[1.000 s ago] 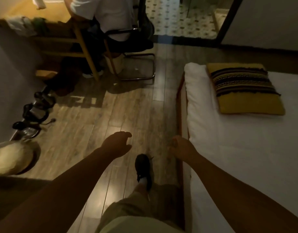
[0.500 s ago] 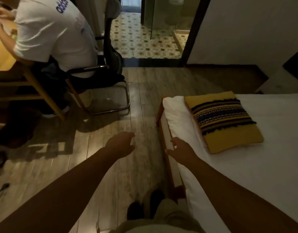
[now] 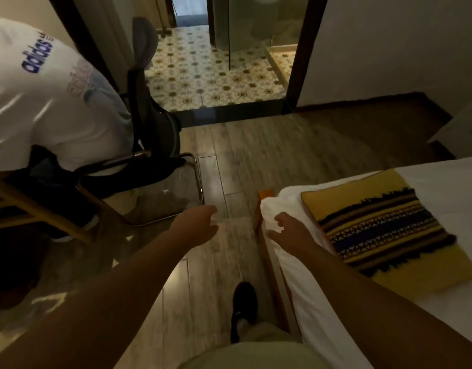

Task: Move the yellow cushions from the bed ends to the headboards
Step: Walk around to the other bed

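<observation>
A yellow cushion (image 3: 386, 227) with a dark striped woven band lies flat on the white bed (image 3: 442, 310), close to the bed's near corner at the right. My right hand (image 3: 289, 231) hovers over that corner, just left of the cushion and apart from it, fingers loosely spread and holding nothing. My left hand (image 3: 196, 225) hangs over the wooden floor to the left of the bed, fingers curled loosely, nothing in it.
A person in a white shirt (image 3: 51, 102) sits on a black chair (image 3: 155, 134) at the left, by a wooden table leg (image 3: 43, 209). A doorway to a tiled room (image 3: 213, 73) opens ahead. My dark shoe (image 3: 243, 304) steps on the floor beside the orange bed frame (image 3: 265, 195).
I have walked forward along the bed; the cushion now lies closer and further right. My right hand has moved over the bed corner and its fingers have spread.
</observation>
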Demonstrator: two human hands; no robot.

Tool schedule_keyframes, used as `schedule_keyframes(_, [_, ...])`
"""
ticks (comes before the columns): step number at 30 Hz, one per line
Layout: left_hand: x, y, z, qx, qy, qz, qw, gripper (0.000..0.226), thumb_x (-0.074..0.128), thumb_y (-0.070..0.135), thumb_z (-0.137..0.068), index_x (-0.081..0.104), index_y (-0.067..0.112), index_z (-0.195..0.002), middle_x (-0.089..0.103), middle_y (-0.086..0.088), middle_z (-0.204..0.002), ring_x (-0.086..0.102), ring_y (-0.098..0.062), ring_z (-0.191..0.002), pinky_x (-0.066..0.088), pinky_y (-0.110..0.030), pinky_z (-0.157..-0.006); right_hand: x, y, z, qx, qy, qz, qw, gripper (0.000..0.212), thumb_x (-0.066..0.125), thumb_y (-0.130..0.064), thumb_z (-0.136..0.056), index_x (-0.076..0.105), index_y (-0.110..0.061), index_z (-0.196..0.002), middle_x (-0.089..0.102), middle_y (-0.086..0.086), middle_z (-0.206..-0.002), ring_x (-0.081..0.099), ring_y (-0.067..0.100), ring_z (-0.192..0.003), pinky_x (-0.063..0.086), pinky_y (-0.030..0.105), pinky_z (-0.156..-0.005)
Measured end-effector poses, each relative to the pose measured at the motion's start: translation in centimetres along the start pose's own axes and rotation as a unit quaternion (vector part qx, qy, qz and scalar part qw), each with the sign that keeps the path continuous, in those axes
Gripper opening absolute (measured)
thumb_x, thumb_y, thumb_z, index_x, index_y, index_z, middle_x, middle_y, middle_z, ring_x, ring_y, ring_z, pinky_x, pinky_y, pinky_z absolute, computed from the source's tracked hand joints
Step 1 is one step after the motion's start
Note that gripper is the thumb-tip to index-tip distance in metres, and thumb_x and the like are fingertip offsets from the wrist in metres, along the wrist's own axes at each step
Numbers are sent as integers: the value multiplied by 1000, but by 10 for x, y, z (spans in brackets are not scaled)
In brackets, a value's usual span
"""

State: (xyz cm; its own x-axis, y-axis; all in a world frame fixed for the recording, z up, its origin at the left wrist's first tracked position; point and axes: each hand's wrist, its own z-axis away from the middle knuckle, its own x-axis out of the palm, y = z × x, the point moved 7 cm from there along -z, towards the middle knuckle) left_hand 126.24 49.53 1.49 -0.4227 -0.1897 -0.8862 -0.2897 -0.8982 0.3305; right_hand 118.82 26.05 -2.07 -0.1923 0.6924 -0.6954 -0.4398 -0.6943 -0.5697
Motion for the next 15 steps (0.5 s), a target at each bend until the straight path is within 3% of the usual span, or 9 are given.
schedule_keyframes(6, [-41, 8, -109, 13, -13, -50, 999, 26, 56, 29, -91, 59, 21, -116, 68, -5, -108, 65, -21, -96, 54, -33, -80, -51, -24, -108, 0, 9, -17, 1000, 46, 65, -33, -92, 53, -11, -132, 61, 11, -128, 57, 27, -117, 33, 23, -83])
schedule_keyframes(10, [-66, 13, -177, 34, -33, -108, 993, 44, 59, 25, -88, 52, 24, -132, 66, -5, -117, 65, -23, -104, 47, -29, -75, -69, -30, -165, 30, 10, -39, 999, 41, 67, -34, -89, 60, -11, -122, 64, 12, -125, 59, 27, -111, 40, 28, -84])
schedule_keyframes(13, [-89, 12, -235, 40, -37, -106, 993, 53, 58, 28, -89, 46, 23, -141, 60, -8, -132, 59, -26, -118, 50, -34, -85, -84, -33, -210, 57, 17, -57, 997, 41, 68, -35, -86, 62, -12, -119, 66, 11, -122, 60, 24, -103, 45, 32, -83])
schedule_keyframes(15, [-98, 10, -275, 53, -51, -112, 991, 55, 57, 33, -91, 43, 22, -143, 57, -7, -136, 57, -27, -121, 51, -38, -93, -92, -33, -240, 76, 20, -65, 995, 53, 69, -37, -86, 57, -13, -131, 62, 10, -132, 59, 27, -116, 47, 35, -92])
